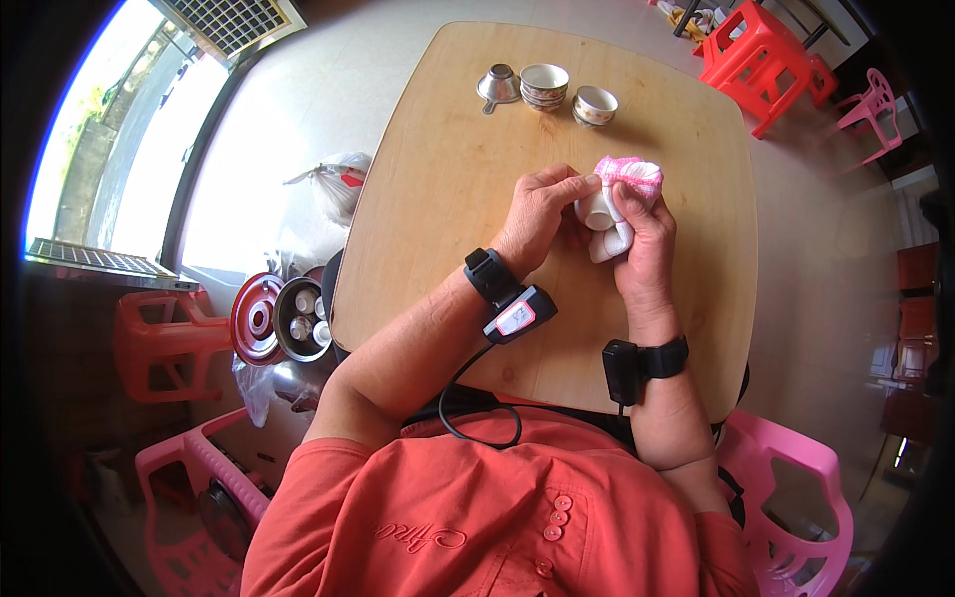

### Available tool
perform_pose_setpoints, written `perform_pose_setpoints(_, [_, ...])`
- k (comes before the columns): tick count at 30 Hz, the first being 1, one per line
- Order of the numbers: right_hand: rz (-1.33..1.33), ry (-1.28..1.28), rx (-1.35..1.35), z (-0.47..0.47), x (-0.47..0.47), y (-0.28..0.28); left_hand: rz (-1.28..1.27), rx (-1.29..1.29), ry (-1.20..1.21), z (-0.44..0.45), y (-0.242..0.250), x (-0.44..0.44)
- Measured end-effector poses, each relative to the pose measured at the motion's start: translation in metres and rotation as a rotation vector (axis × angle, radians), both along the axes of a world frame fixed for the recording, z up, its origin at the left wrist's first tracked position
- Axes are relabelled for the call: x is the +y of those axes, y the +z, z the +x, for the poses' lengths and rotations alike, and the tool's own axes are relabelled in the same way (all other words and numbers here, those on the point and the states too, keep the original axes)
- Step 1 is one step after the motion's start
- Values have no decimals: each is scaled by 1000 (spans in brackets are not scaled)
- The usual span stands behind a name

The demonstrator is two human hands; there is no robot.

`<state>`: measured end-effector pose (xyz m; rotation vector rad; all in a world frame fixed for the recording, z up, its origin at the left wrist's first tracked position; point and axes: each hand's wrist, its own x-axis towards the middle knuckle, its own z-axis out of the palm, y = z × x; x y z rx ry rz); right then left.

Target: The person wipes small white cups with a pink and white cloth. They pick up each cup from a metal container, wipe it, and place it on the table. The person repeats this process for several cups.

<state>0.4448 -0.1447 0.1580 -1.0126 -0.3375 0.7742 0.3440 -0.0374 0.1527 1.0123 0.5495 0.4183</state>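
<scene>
A small white cup (597, 216) is held tilted above the table, its foot turned towards me. My left hand (539, 205) grips the cup's left side between thumb and fingers. A pink-and-white cloth (630, 173) is wrapped around the cup's far and right sides, and part of it hangs below. My right hand (649, 227) holds the cloth against the cup, thumb on top. The inside of the cup is hidden. Farther off on the table stand a stack of patterned cups (544, 88), a shorter cup stack (595, 107) and an upturned metal tea strainer (498, 85).
The wooden table (440, 164) has rounded corners. At its left are a metal pot (302, 345) with several small cups inside, a red-rimmed lid (257, 319) and a tied plastic bag (337, 186). Red stools (761, 60) stand far right. A pink chair (813, 455) is close at my right.
</scene>
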Motion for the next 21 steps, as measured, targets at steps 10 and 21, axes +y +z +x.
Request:
perform_pose_setpoints(10, [3,5,0,1,-1,-3,2,9,-1,-1,3,-1])
perform_pose_setpoints(21, [4,6,-1,0,-1,-2,19,18,-1,0,2,-1])
